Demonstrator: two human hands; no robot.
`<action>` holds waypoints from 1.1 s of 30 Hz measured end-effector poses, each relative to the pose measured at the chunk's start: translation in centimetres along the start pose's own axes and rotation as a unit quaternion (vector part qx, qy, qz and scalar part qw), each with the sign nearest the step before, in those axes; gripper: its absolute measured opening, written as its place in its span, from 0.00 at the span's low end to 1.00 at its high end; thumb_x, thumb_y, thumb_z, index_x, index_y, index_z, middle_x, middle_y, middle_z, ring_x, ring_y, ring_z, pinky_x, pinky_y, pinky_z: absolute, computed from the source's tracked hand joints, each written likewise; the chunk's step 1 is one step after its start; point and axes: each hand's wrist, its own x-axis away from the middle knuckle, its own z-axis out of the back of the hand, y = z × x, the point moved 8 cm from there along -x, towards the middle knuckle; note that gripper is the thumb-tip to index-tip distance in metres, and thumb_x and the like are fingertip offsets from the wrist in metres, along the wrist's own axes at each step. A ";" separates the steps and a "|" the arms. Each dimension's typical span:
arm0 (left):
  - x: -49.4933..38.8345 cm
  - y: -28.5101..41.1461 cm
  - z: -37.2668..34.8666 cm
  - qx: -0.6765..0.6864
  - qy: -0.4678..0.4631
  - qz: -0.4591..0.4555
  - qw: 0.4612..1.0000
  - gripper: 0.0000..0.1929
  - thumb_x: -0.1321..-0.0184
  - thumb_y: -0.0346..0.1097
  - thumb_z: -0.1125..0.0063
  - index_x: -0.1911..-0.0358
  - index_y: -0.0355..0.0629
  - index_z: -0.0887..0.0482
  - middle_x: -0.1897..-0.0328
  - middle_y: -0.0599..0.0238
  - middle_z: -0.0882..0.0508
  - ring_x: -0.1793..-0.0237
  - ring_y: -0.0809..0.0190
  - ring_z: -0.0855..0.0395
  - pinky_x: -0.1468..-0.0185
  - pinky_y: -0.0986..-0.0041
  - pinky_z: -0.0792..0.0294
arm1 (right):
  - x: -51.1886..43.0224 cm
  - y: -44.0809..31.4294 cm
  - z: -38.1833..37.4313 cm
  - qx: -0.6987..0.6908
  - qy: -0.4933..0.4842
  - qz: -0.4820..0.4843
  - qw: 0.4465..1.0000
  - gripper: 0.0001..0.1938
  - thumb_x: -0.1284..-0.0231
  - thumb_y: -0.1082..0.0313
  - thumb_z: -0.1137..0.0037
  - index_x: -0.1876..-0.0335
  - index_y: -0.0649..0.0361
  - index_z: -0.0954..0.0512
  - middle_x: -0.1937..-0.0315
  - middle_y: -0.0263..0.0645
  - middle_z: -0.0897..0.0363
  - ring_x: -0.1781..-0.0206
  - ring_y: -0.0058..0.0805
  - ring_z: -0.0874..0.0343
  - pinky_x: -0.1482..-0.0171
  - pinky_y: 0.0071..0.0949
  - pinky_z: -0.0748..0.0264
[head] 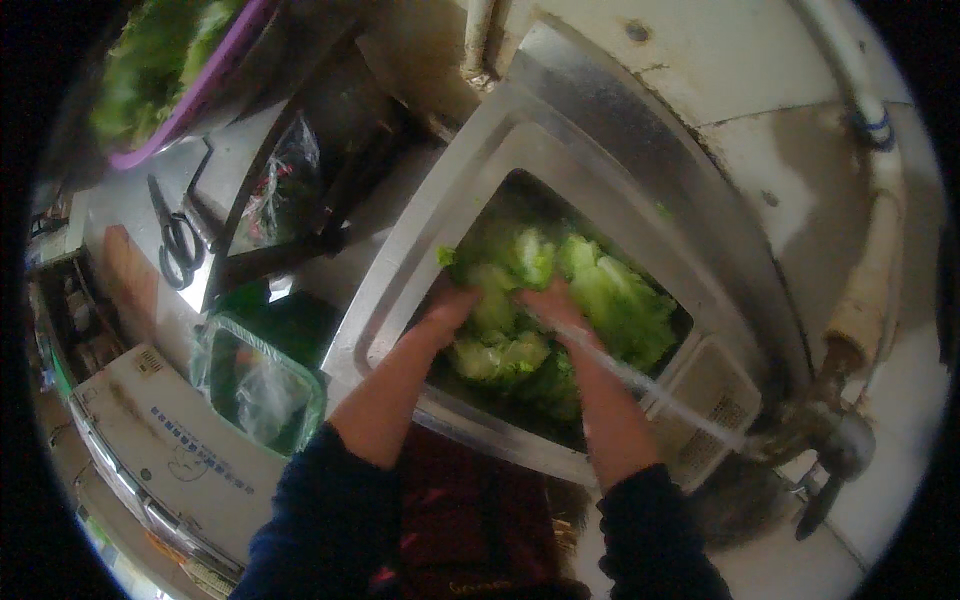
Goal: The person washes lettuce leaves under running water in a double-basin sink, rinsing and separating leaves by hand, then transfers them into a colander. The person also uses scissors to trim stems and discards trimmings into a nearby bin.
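Both hands are down in the basin of a stainless steel sink [420, 202], among green lettuce leaves [619, 307] in dark water. My left hand [455, 301] is near the basin's left side, its fingers hidden by leaves. To its right, my right hand [545, 300] touches the leaves around it; blur and foliage hide whether the fingers grip any. A stream of water [667, 394] runs from the metal faucet [817, 435] at lower right, crossing over my right wrist. One small leaf piece [445, 256] clings to the basin's left edge.
At upper left, a purple-rimmed basin [191, 101] holds leafy greens. Scissors [176, 240] lie on a metal tabletop beside a clear plastic bag [281, 184]. Below are a green lined bin [319, 397] and a cardboard box [180, 427]. A pipe [874, 255] runs down the tiled wall.
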 end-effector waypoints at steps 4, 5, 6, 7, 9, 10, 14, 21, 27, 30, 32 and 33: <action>1.7 1.4 -0.7 0.174 -0.084 -0.002 0.981 0.41 0.35 0.39 0.34 0.21 0.41 0.42 0.23 0.52 0.29 0.25 0.49 0.33 0.24 0.57 0.35 | 2.7 1.2 4.1 0.061 0.168 -0.073 0.981 0.55 0.46 0.43 0.27 0.19 0.69 0.43 0.28 0.58 0.31 0.28 0.49 0.29 0.29 0.43 0.31; 1.8 0.7 -1.2 0.198 -0.095 0.054 0.974 0.40 0.34 0.38 0.34 0.22 0.40 0.40 0.23 0.52 0.29 0.25 0.50 0.32 0.24 0.57 0.36 | 2.9 0.9 3.4 0.011 0.141 -0.051 0.989 0.53 0.45 0.44 0.26 0.21 0.71 0.41 0.30 0.57 0.28 0.30 0.48 0.27 0.30 0.43 0.29; 1.8 0.4 -1.6 0.230 -0.105 0.093 0.963 0.38 0.34 0.38 0.34 0.23 0.40 0.38 0.23 0.52 0.29 0.26 0.51 0.31 0.24 0.57 0.36 | 3.2 0.9 2.5 -0.029 0.110 -0.048 0.992 0.51 0.44 0.46 0.26 0.23 0.72 0.39 0.32 0.56 0.26 0.31 0.47 0.25 0.31 0.43 0.27; 1.6 0.4 -1.6 0.224 -0.093 0.095 0.966 0.37 0.34 0.38 0.35 0.23 0.39 0.37 0.24 0.51 0.28 0.26 0.51 0.30 0.24 0.57 0.36 | 3.2 0.8 1.5 -0.064 0.073 -0.048 0.994 0.48 0.43 0.47 0.25 0.25 0.73 0.37 0.33 0.54 0.24 0.33 0.46 0.23 0.33 0.43 0.26; 0.9 0.9 -1.0 0.177 -0.045 0.060 0.981 0.36 0.33 0.42 0.36 0.24 0.38 0.36 0.24 0.49 0.28 0.27 0.51 0.28 0.24 0.58 0.36 | 3.1 0.0 0.3 -0.032 0.031 -0.019 0.999 0.49 0.43 0.47 0.25 0.24 0.72 0.37 0.34 0.54 0.23 0.33 0.45 0.23 0.32 0.43 0.26; 0.7 1.0 -0.8 0.113 -0.033 0.054 0.992 0.37 0.33 0.44 0.36 0.24 0.38 0.36 0.24 0.47 0.28 0.27 0.50 0.27 0.24 0.58 0.36 | 3.0 -0.5 -0.6 -0.020 -0.011 0.007 1.000 0.48 0.43 0.48 0.25 0.24 0.71 0.37 0.33 0.53 0.23 0.33 0.45 0.23 0.32 0.43 0.26; 2.4 3.8 0.9 -0.176 0.116 -0.041 0.977 0.44 0.35 0.55 0.34 0.23 0.35 0.37 0.25 0.39 0.27 0.26 0.44 0.27 0.23 0.58 0.37 | 2.6 1.0 -0.4 -0.057 0.046 -0.022 0.997 0.45 0.43 0.54 0.24 0.24 0.68 0.37 0.32 0.50 0.24 0.31 0.42 0.24 0.31 0.41 0.28; 4.5 3.8 -2.3 -0.189 0.031 -0.019 0.981 0.46 0.35 0.61 0.36 0.22 0.38 0.39 0.26 0.37 0.27 0.25 0.41 0.29 0.24 0.57 0.36 | 4.0 2.4 1.4 -0.018 0.220 0.095 0.971 0.40 0.39 0.64 0.27 0.24 0.63 0.37 0.30 0.47 0.27 0.31 0.40 0.25 0.30 0.40 0.29; -0.8 0.8 1.2 -0.285 0.073 -0.020 0.956 0.34 0.27 0.51 0.46 0.23 0.44 0.35 0.24 0.44 0.27 0.25 0.42 0.29 0.24 0.57 0.35 | 4.7 0.0 3.5 -0.099 0.251 0.101 0.958 0.43 0.39 0.64 0.27 0.21 0.60 0.41 0.33 0.49 0.24 0.34 0.42 0.21 0.33 0.41 0.25; -1.0 0.5 -0.2 -0.340 0.044 -0.071 0.937 0.30 0.29 0.49 0.44 0.28 0.43 0.29 0.27 0.45 0.24 0.28 0.44 0.26 0.26 0.58 0.33 | 4.0 -1.9 1.1 0.076 0.218 0.149 0.962 0.53 0.42 0.60 0.24 0.17 0.59 0.50 0.29 0.53 0.29 0.33 0.46 0.22 0.32 0.41 0.26; -0.5 0.5 -0.2 -0.201 0.069 -0.067 0.975 0.28 0.30 0.47 0.42 0.30 0.42 0.26 0.28 0.45 0.23 0.29 0.44 0.25 0.27 0.58 0.33 | 2.5 -1.5 -1.1 0.049 0.101 0.166 0.980 0.58 0.42 0.57 0.24 0.15 0.61 0.57 0.26 0.55 0.33 0.34 0.48 0.23 0.32 0.41 0.25; -0.4 0.6 -0.7 -0.124 0.053 -0.072 0.988 0.27 0.30 0.47 0.42 0.31 0.42 0.25 0.28 0.45 0.23 0.29 0.44 0.25 0.27 0.59 0.32 | 1.9 -0.2 -0.5 0.033 0.134 0.110 0.984 0.58 0.42 0.57 0.24 0.15 0.62 0.57 0.26 0.55 0.33 0.33 0.47 0.23 0.32 0.40 0.25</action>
